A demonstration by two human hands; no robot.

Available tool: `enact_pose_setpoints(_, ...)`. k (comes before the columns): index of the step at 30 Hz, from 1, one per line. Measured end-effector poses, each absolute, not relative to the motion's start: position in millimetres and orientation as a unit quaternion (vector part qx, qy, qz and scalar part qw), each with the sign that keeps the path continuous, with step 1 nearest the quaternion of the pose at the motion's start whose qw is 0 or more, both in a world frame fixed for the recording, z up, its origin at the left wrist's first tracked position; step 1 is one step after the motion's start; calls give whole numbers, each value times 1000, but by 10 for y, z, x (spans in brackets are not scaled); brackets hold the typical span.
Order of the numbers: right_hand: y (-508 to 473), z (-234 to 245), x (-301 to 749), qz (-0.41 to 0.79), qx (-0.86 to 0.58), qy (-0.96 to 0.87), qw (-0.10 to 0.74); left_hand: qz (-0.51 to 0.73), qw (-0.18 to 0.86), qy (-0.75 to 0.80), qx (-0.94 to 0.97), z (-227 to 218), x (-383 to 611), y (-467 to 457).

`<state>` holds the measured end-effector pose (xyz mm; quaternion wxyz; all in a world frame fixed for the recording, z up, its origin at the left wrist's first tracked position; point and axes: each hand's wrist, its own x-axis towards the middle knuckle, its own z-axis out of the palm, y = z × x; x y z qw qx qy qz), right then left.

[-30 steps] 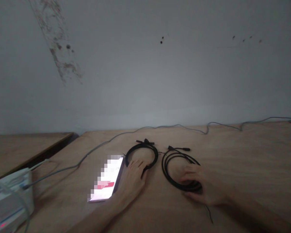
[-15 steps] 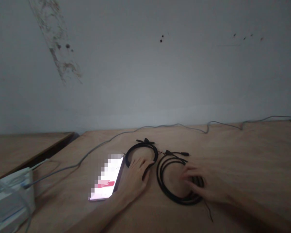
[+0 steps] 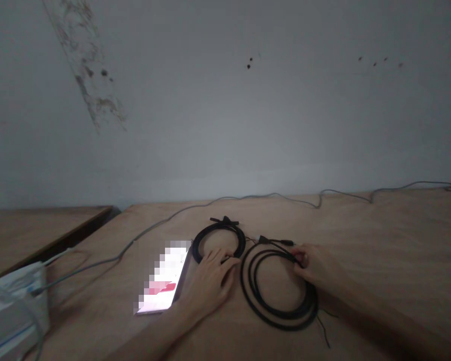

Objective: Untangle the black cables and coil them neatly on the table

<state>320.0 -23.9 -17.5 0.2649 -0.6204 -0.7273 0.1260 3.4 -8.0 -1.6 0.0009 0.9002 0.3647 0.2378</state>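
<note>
Though illegible, phone screen [image 3: 165,283] beside left hand [image 3: 212,278], spread on smaller cable coil [image 3: 196,244]; right hand [image 3: 315,264] in pinch on larger coil [image 3: 311,298]

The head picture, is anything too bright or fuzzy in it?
Head view: the lit screen glares nearly white, with blocky squares along its left; head view again: dim light, the right hand looks slightly soft, shadow darkens the table below the right forearm.

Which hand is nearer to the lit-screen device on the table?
Left. The left hand is just right of the lit-screen device, over the near side of the smaller black coil; the right hand is farther right, at the right side of the larger black coil.
</note>
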Motion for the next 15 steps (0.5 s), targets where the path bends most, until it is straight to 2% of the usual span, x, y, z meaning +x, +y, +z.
enact_pose_setpoints(7,-177,-353,3283,118,-684,-683,226,241,-8,396,886,-65,26,-51)
enact_pose_setpoints(13,-236,-365,3272,199,-590,-732,277,275,14,387,880,-52,20,-38)
enact_pose_setpoints(15,-276,-312,3212,208,-562,-755,266,277,22,383,881,-32,27,-44)
